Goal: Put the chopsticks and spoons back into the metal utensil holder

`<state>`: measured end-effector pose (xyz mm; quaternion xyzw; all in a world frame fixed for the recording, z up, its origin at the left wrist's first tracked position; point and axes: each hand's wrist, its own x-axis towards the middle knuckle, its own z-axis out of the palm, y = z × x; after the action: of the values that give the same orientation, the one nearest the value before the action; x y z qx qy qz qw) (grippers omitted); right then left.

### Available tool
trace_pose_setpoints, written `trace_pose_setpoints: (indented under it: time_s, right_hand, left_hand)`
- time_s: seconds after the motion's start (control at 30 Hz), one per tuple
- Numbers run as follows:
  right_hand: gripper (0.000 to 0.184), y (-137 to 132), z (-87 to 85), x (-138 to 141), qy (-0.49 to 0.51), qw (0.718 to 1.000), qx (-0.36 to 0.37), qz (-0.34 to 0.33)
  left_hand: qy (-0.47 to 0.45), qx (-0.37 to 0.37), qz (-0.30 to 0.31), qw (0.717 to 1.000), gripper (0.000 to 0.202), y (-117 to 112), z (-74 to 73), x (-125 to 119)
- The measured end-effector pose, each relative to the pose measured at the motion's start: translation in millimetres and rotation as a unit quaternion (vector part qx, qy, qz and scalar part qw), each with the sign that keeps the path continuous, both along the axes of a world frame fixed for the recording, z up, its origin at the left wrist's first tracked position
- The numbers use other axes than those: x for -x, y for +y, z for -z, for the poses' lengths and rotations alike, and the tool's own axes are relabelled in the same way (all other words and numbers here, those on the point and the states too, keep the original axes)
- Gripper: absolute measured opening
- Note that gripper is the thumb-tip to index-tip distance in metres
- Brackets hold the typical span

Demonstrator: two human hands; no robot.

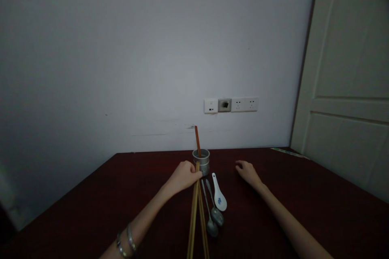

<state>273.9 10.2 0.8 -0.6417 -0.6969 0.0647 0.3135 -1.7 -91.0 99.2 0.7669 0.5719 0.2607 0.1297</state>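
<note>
My left hand [186,175] is closed in a pinch around the upper ends of some light wooden chopsticks [193,214], just in front of a metal cup [204,166]. More wooden chopsticks [202,220] lie beside them, running toward me. A reddish-brown chopstick [197,139] stands in the cup, leaning slightly left; whether it is one or a pair I cannot tell. To the right lie two metal spoons [212,228] and a white ceramic spoon [220,201] with a blue pattern. My right hand [249,173] rests on the table, right of the ceramic spoon, fingers loosely apart and holding nothing.
The dark red table [136,178] meets a pale wall behind the cup. Sockets and a switch [231,105] sit on that wall. A cream door [346,89] stands at the right, and a thin patterned strip [288,152] lies along the table's back right edge.
</note>
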Motion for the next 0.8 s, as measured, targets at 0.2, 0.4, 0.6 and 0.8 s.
trace_pose_setpoints:
  time_s: [0.2,0.4,0.6,0.8]
  right_hand:
    - [0.031,-36,-93.4,32,0.268,0.936,0.061,-0.222]
    - [0.045,-113,-162.9,60,0.362,0.804,0.190,-0.432]
    - [0.036,-132,-164.8,80,0.347,0.799,0.167,-0.462]
    - [0.024,-128,-155.7,94,0.388,0.812,0.139,-0.413]
  left_hand:
    - [-0.027,-0.111,0.001,0.993,0.023,-29,-53.5,-16]
    - [-0.035,-0.207,-0.014,0.978,0.021,-41,-86.7,-35]
    - [-0.034,-0.285,-0.032,0.957,0.018,-45,-86.8,-45]
    - [0.003,-0.295,-0.037,0.955,0.013,-49,-78.4,-44]
